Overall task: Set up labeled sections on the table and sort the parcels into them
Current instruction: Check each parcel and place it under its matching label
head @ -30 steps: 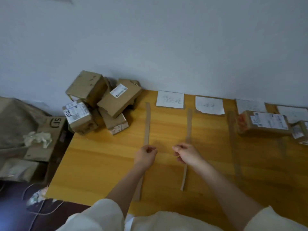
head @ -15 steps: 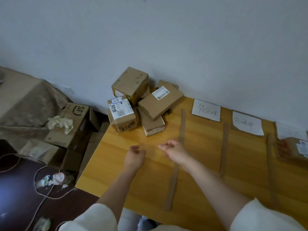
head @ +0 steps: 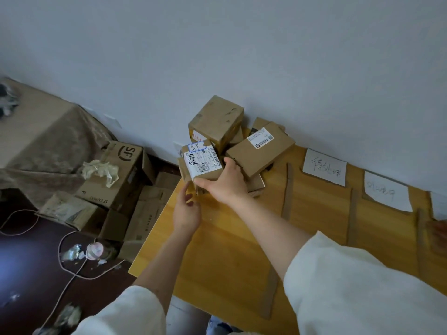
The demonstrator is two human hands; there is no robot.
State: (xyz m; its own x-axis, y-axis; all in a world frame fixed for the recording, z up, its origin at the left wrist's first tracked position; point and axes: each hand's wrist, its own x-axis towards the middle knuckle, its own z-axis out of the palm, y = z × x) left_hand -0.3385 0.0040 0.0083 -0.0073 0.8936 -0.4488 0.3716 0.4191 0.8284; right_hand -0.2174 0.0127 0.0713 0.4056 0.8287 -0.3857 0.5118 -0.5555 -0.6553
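Gripping labelled parcel (head: 202, 163) at pile's left edge, far-left table (head: 217, 250) corner: right hand (head: 223, 184), thumb on near edge, fingers wrapped round far side. Left hand (head: 186, 211) just below parcel, fingers loosely spread, empty. Cardboard strips (head: 287, 192), handwritten paper labels (head: 325, 166) along wall to right.

The wooden table (head: 217, 250) sat right up against the wall, with a pile of cardboard parcels (head: 260, 152) heaped in its far left corner. Strips of brown cardboard (head: 288, 189) lay flat across the top as dividers, running from the wall side toward the near edge. At the back, between the strips, lay paper labels with handwriting: one (head: 325, 169) just past the first strip, another (head: 387, 194) in the next section.
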